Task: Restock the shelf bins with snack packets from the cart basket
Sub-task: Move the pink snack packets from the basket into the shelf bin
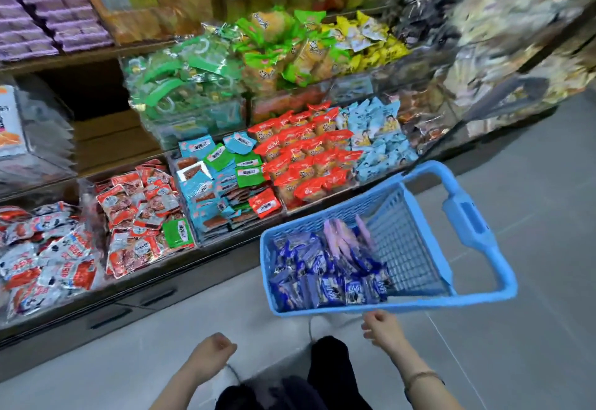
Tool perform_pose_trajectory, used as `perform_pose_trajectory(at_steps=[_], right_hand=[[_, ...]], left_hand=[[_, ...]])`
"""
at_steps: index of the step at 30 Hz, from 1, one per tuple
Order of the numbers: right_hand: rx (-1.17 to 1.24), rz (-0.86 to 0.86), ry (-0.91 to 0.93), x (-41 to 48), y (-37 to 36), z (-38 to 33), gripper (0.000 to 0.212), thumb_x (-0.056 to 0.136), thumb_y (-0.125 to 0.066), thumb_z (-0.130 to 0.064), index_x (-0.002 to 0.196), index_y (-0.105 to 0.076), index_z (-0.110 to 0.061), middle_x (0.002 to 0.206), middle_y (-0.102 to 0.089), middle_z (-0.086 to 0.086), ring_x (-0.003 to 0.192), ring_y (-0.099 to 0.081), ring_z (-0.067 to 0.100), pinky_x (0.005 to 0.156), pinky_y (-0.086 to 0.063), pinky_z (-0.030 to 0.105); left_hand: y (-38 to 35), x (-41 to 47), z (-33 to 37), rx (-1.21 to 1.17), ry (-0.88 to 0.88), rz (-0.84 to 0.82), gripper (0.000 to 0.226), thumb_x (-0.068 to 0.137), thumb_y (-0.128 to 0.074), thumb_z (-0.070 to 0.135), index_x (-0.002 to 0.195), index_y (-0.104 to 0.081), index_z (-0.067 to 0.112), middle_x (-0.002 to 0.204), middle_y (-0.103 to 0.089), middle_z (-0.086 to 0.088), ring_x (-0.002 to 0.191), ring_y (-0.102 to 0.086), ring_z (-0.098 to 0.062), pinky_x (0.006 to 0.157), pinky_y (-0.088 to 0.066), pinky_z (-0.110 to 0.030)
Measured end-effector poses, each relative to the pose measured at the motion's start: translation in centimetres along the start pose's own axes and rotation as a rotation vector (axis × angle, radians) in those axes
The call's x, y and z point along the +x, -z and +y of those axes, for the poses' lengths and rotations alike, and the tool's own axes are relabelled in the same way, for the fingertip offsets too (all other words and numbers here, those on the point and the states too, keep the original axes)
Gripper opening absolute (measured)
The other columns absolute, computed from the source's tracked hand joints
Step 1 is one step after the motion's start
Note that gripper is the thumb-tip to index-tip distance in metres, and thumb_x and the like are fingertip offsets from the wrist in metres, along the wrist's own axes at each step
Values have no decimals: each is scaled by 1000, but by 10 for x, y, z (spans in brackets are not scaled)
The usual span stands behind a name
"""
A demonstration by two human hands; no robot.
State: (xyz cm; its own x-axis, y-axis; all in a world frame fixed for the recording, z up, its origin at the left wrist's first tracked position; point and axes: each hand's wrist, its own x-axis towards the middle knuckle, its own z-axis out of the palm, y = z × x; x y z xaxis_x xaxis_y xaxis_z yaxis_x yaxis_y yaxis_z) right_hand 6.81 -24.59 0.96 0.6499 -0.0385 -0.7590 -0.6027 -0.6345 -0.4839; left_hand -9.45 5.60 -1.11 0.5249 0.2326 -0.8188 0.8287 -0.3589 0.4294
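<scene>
One wide-angle camera on the person's head looks forward and steeply down, tilted, close over the cart basket [387, 305] at near right, with shelf bins [206, 238] spreading far and left.

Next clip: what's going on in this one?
A person stands at the shelf bins with a blue cart basket in front, loaded with dark blue packets and a few purple packets. Both hands are empty: the right hand hovers just short of the basket's near rim, the left hand is curled lower down. No packet is in hand yet.
</scene>
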Motion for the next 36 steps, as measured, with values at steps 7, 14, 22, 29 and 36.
perform_pose_trajectory(at_steps=[7,14,22,29,36], right_hand=[[-269,-133,185,83,61,-37,27,89,-49,0,65,-53,-12,61,-55,5,56,-51,17,54,-40,21],[-440,-274,263,147,58,-63,7,90,-56,-20,90,-62,-16,86,-64,2,76,-59,15,65,-42,24],[-605,-141,376,220,3,-89,76,79,-72,-37,139,-37,-6,132,-44,13,121,-47,29,96,-42,30],[-717,-28,325,269,-47,-99,117,66,-80,-47,148,-8,-3,154,-12,18,143,-16,32,115,-22,42],[-590,40,390,282,-54,-85,96,75,-74,-20,146,-12,-2,150,-21,21,139,-24,36,114,-24,47]], left_hand=[[-62,37,56,-124,129,161,11,94,-56,18,85,-56,12,106,-61,-15,106,-57,-26,85,-37,-26],[-78,63,86,-284,218,232,67,91,-62,21,145,-30,-1,149,-36,-21,133,-41,-34,109,-34,-38],[-80,103,94,-299,240,246,64,92,-59,19,147,-30,5,145,-43,-17,130,-46,-31,105,-39,-37],[-91,109,95,-257,194,338,53,90,-61,13,138,-42,4,126,-59,-12,119,-56,-28,87,-45,-23],[-88,110,100,-261,266,336,69,90,-62,20,148,-29,5,145,-43,-17,130,-46,-29,105,-36,-32]])
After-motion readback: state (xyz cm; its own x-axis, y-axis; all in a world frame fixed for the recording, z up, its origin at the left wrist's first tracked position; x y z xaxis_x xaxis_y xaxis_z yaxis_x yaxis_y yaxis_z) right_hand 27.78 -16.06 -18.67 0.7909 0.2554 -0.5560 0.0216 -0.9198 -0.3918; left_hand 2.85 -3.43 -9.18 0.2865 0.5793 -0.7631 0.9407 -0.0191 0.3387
